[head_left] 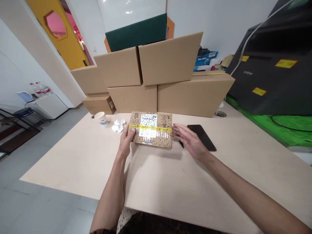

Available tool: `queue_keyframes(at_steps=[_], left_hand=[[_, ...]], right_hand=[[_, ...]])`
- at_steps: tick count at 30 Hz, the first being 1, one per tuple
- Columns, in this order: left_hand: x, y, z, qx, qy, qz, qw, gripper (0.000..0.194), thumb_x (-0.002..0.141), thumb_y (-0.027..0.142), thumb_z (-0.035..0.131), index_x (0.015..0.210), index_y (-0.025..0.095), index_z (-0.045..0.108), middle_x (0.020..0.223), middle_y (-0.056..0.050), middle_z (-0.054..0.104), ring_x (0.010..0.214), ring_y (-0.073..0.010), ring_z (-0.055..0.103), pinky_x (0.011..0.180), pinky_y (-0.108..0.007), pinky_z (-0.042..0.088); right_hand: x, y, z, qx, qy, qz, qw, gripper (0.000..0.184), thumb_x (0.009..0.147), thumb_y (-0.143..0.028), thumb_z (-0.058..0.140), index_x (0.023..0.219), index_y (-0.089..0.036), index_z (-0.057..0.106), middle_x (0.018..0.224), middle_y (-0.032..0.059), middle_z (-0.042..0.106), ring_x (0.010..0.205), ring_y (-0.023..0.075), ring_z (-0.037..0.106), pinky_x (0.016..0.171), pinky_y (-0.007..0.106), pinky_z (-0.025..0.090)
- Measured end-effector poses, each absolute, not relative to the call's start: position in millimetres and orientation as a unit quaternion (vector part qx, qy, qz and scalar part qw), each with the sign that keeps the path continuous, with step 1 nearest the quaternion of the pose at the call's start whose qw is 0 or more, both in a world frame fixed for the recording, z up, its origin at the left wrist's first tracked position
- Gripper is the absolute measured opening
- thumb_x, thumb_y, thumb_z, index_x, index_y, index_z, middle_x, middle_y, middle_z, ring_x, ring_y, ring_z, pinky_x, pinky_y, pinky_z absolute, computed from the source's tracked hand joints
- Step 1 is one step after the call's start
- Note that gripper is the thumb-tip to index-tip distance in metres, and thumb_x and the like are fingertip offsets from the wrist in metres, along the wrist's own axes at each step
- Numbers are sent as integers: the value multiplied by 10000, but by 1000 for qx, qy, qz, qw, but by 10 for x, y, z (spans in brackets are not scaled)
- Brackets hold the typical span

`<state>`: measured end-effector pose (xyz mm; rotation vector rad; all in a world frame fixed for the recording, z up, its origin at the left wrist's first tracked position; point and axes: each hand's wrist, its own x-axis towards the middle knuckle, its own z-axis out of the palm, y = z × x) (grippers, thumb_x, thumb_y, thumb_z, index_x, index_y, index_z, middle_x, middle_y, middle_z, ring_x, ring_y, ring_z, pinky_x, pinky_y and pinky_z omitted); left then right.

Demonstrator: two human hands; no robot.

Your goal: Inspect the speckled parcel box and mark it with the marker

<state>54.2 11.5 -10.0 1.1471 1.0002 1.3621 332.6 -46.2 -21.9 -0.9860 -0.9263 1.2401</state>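
Package position: the package [151,130] is between the two hands, over the far half of the desk [156,188], in front of the stacked cartons [185,97]; a shadow falls beyond its near edge.
Left hand: the left hand [126,138] grips the package's left edge, thumb on top.
Right hand: the right hand [188,138] is open, fingers extended at the package's right edge; contact cannot be confirmed.
Desk, near side: bare surface between the forearms, up to the person's body.
Desk, left side: broad open surface, ending at a slanting edge above the floor.
Far side: cartons limit room behind the package.
Left neighbours: crumpled tissue [118,125] near the left hand, paper cup [101,118] farther left.
Right neighbour: black flat device [204,139] beside the right hand, partly covered by it.
Package finish: flat brown cardboard, dark speckles, white label [146,121], yellow tape [161,129] running across, glossy clear tape below it.
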Motion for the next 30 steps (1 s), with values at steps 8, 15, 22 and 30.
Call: queue_keyframes(at_steps=[8,15,22,30], left_hand=[[469,111,-84,443,421,555,564,1026,749,455,858,1616,255,347,1515,-136,592,1449,-337,512,1216,-492,377],[432,166,-159,490,373,586,527,1027,620,364,946,1532,228,493,1406,-155,676,1347,-317,603,1162,-501,450],[512,85,-39,449,398,697,392,625,663,420,927,1218,203,740,1194,-99,785,1112,-254,732,1022,-433,580],[523,154,-146,433,424,729,319,426,729,522,861,933,173,726,893,-23,753,806,-130,691,746,-240,558]], right_hand=[[3364,-499,-140,-410,-423,547,594,511,762,-573,787,1196,-311,721,1394,71,691,1379,314,566,1088,503,489],[3411,-555,14,-359,-502,496,611,589,708,-396,878,1264,-333,693,1480,37,629,1444,309,502,1183,524,430],[3351,-648,98,-343,-505,481,629,610,709,-396,878,1286,-354,684,1478,36,631,1441,322,508,1175,587,435],[3294,-607,5,-318,-512,477,640,564,760,-394,865,1297,-364,696,1548,11,566,1465,305,482,1224,582,390]])
